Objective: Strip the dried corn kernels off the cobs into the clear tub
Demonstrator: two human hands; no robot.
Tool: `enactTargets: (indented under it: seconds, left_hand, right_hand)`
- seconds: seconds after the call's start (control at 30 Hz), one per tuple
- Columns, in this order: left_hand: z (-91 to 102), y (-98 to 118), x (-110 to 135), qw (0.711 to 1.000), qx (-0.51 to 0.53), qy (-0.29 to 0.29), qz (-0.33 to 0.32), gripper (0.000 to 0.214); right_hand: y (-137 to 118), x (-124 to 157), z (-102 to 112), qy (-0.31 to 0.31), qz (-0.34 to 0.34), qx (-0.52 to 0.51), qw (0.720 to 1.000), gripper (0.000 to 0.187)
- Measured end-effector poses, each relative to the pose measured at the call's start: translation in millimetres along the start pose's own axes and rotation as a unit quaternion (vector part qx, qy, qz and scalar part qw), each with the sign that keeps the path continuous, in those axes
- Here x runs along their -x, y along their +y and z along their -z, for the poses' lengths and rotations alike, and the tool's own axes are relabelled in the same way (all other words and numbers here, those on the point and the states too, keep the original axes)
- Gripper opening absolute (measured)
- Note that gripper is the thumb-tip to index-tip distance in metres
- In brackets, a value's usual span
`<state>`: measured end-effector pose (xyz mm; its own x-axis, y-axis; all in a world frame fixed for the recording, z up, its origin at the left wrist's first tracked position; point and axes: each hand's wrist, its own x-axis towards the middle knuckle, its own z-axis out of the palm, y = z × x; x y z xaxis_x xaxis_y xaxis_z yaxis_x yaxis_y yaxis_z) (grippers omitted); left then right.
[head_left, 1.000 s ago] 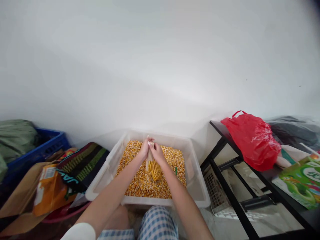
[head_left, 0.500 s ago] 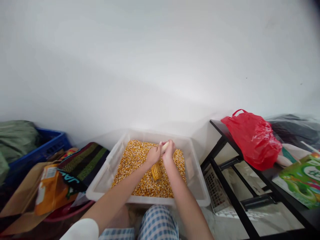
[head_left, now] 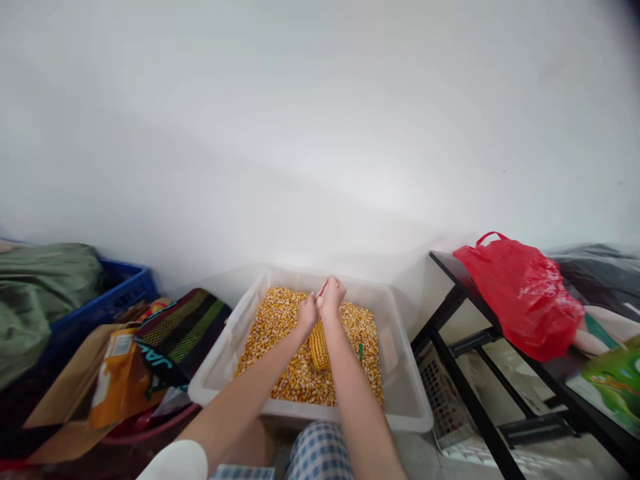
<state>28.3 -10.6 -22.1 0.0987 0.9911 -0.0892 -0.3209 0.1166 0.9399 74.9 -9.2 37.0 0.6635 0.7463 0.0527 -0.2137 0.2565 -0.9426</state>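
Over a white plastic tub (head_left: 407,380), my two hands are close together, fingers curled around a pale corn cob (head_left: 319,303). Only a sliver of the cob shows between them. My left hand (head_left: 307,315) grips its nearer side, knuckles up. Close beside it, my right hand (head_left: 332,297) is closed on the cob too, a little farther from me. Below the hands and between my forearms, a yellow ear of corn (head_left: 319,348) rests on loose corn kernels (head_left: 273,333) spread across the tub. Its upper end is hidden by my hands.
A small green piece (head_left: 361,352) lies among the kernels. To the right stands a black-framed table (head_left: 450,267) bearing a red plastic bag (head_left: 520,293). A light basket (head_left: 445,407) sits beneath it. At left are a blue crate (head_left: 130,280), cardboard (head_left: 65,393) and a mesh-patterned bag (head_left: 185,327).
The view has shifted slightly, so the surroundings appear lower and farther right. My right hand has turned over the cob, which shows less now. The green piece has come into sight beside my right forearm.
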Motion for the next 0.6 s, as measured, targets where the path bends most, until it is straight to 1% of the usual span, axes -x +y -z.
enactTargets:
  seconds: [0.1,0.17,0.27,0.4,0.5,0.57,0.6]
  left_hand:
    - [7.0,5.0,-5.2,0.999,0.018,0.028,-0.019,0.024]
    - [9.4,8.4,-9.0,0.999,0.033,0.030,-0.016,0.024]
    - [12.2,12.3,-14.1,0.998,0.056,0.020,-0.004,0.025]
    - [19.3,14.6,-19.1,0.997,0.065,0.021,0.018,0.027]
    - [28.9,17.5,-23.4,0.998,0.044,0.021,0.042,0.030]
    - [37.0,22.0,-27.1,0.998,0.010,0.002,0.066,0.034]
    - [41.2,25.0,-29.2,0.997,-0.012,-0.012,0.076,0.038]
  right_hand:
    - [1.4,4.0,-13.2,0.018,0.033,0.012,0.999,0.018]
    - [2.5,5.4,-18.7,0.011,0.044,0.015,0.999,0.020]
    - [5.5,9.4,-24.8,-0.031,0.052,0.014,0.998,0.022]
    - [9.7,20.5,-30.5,-0.106,0.053,0.009,0.993,0.024]
    - [8.7,25.3,-30.0,-0.153,0.037,-0.003,0.988,0.025]
    - [5.0,22.2,-25.5,-0.164,0.015,-0.023,0.986,0.025]
    - [2.5,18.6,-21.9,-0.160,0.002,-0.038,0.986,0.026]
